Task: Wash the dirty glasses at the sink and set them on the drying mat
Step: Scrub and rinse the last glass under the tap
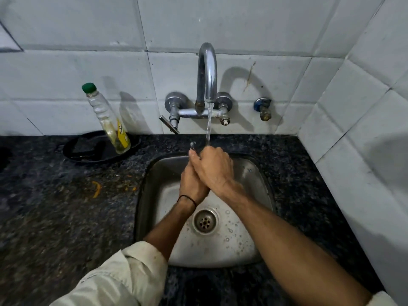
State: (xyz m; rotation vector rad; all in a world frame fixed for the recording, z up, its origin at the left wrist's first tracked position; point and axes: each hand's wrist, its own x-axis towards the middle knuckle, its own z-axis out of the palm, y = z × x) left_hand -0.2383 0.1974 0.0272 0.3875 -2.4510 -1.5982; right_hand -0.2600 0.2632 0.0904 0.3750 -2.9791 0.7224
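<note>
Both hands meet over the steel sink (256, 173), under the water running from the chrome tap (207, 71). My right hand (215, 167) lies across my left hand (192, 184), palm against palm, and covers most of its fingers. The left fingertips poke out at the top, beside the stream. Neither hand holds anything. No glass and no drying mat are in view. A black band circles my left wrist.
A clear bottle (108, 120) with a green cap leans in a black pan (88, 151) on the dark stone counter (55, 206), left of the sink. Orange scraps lie on the counter. The tap lever (169, 124) sticks out left. White tiled walls close the back and right.
</note>
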